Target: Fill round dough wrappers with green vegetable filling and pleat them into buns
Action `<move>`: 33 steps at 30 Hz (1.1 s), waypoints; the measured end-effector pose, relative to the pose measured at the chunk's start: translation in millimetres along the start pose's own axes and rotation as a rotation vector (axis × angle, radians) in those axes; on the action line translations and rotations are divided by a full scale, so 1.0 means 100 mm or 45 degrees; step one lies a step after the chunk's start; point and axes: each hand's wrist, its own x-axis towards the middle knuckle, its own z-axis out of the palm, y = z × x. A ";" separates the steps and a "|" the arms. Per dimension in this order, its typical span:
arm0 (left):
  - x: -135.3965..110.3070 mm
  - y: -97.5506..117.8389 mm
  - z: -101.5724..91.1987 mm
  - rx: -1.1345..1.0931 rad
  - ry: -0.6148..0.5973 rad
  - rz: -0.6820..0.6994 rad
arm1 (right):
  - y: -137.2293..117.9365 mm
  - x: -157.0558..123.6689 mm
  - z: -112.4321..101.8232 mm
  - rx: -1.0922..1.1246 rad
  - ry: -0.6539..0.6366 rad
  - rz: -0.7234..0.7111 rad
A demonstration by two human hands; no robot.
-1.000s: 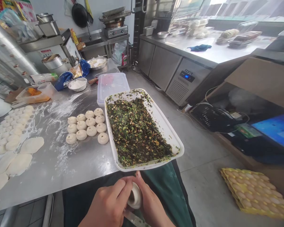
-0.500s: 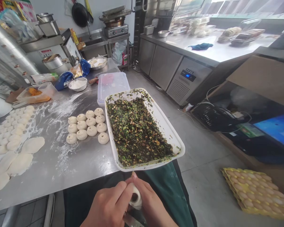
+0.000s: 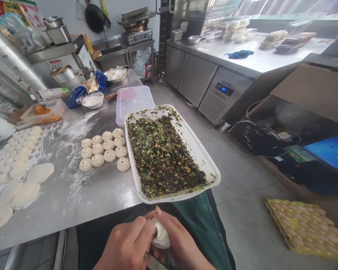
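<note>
Held low in front of the tray is a partly gathered dough bun (image 3: 161, 237), white and rounded. Fingers of my left hand (image 3: 125, 242) are closed on its gathered top edge, on its left. My right hand (image 3: 178, 236) cups the other side, thumb pointing up. A flat metal blade (image 3: 155, 262) shows below my left hand; its handle is hidden. Just beyond my hands, a white tray (image 3: 204, 157) holds chopped dark green filling (image 3: 166, 157), overhanging the table edge. Several pleated buns (image 3: 98, 150) stand in rows left of the tray.
Flattened dough wrappers (image 3: 25, 195) and several small dough pieces (image 3: 19, 153) lie on the floured steel table (image 3: 101, 195). A plastic lid (image 3: 135, 101) and a flour bowl (image 3: 92, 100) sit behind. Egg trays (image 3: 307, 228) rest at lower right, near a steel counter (image 3: 197, 75).
The dark opening in the bun's top no longer shows; the bun has turned and its smooth folded side faces up. Both hands stay around it in nearly the same place.
</note>
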 end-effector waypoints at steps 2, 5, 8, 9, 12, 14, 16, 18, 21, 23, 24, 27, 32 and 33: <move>0.00 0.00 -0.01 -0.006 -0.019 -0.005 | 0.01 0.01 0.00 0.013 0.034 -0.024; 0.01 -0.01 -0.03 0.007 -0.046 0.042 | 0.01 0.01 0.00 -0.021 0.016 -0.031; 0.01 -0.01 -0.05 -0.011 -0.033 0.020 | 0.00 0.01 0.00 -0.047 -0.006 0.002; 0.00 -0.02 -0.05 -0.016 -0.023 0.006 | 0.00 0.01 0.00 -0.057 0.026 0.004; -0.01 -0.02 -0.06 0.020 -0.028 0.028 | 0.00 0.02 -0.01 -0.105 0.089 -0.012; -0.03 -0.02 -0.06 0.042 -0.042 0.045 | 0.00 0.02 -0.02 -0.113 0.034 -0.008; -0.05 -0.02 -0.06 0.027 -0.039 0.023 | 0.00 0.02 -0.01 -0.102 -0.012 0.013; -0.06 -0.02 -0.06 0.013 -0.015 -0.009 | 0.00 0.02 -0.01 -0.099 0.024 0.008; -0.06 -0.03 -0.07 0.049 -0.003 0.023 | -0.01 0.04 0.01 -0.096 0.032 -0.025; -0.05 -0.04 -0.08 0.054 -0.009 0.060 | -0.02 0.04 0.01 -0.097 -0.015 -0.003; -0.05 -0.05 -0.09 0.046 -0.019 0.062 | -0.02 0.05 0.00 -0.098 -0.031 0.018; -0.02 -0.05 -0.10 0.024 0.016 0.033 | 0.02 0.06 -0.02 -0.095 0.017 0.036; -0.02 0.00 -0.11 0.047 0.015 0.104 | 0.05 0.08 -0.05 -0.058 -0.004 0.026; -0.03 0.01 -0.12 0.056 0.023 0.080 | 0.05 0.08 -0.05 -0.048 -0.026 0.050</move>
